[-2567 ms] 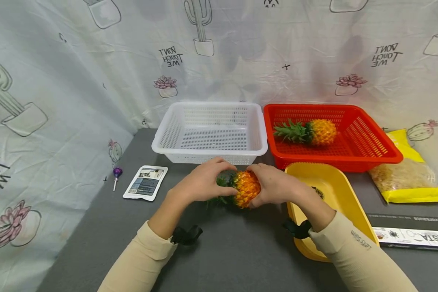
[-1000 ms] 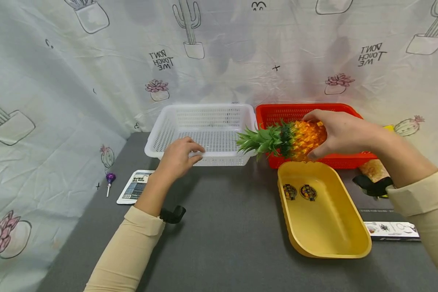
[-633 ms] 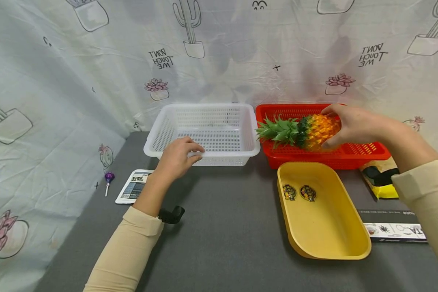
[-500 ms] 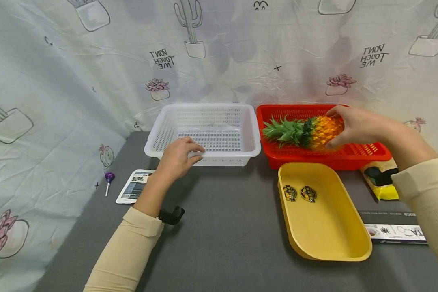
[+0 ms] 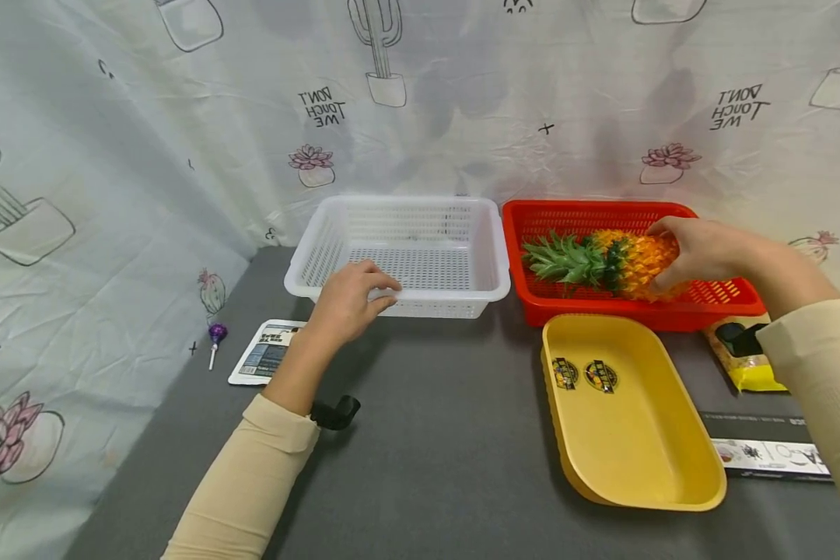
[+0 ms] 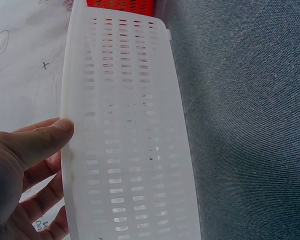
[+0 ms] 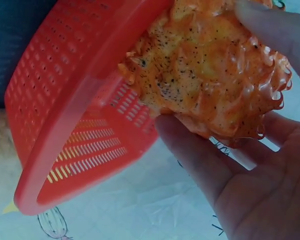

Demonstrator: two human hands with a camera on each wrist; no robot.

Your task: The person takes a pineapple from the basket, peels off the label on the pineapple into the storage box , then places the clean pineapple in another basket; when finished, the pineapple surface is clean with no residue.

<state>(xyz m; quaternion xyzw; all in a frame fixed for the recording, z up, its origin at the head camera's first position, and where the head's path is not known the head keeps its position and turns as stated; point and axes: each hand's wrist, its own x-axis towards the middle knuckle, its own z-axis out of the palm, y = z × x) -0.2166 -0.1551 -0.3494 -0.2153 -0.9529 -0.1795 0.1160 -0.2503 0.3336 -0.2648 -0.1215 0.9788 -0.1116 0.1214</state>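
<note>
My right hand (image 5: 707, 249) grips the round body of a pineapple (image 5: 645, 266), thumb and fingers on either side of its lower end. This pineapple lies low in the red basket (image 5: 560, 309), leaves to the left. A second pineapple (image 5: 610, 236) shows just behind it, partly covered. In the right wrist view the spiky orange pineapple (image 7: 205, 70) overlaps the basket's red rim. My left hand (image 5: 350, 303) holds the front rim of the white basket (image 5: 455, 297). The left wrist view has its thumb (image 6: 57, 132) at the rim, with the fingers behind the wall.
A yellow tray (image 5: 644, 435) stands in front of the red basket. To its right lie a long pasta box (image 5: 770, 455) and a yellow bag (image 5: 749, 373), partly under the right arm. A white pouch (image 5: 262, 358) and a purple lollipop (image 5: 217, 334) lie at left.
Both hands were around the pineapple on the table. The right hand has since carried it right and lowered it into the red basket. The left hand has moved to the white basket's rim.
</note>
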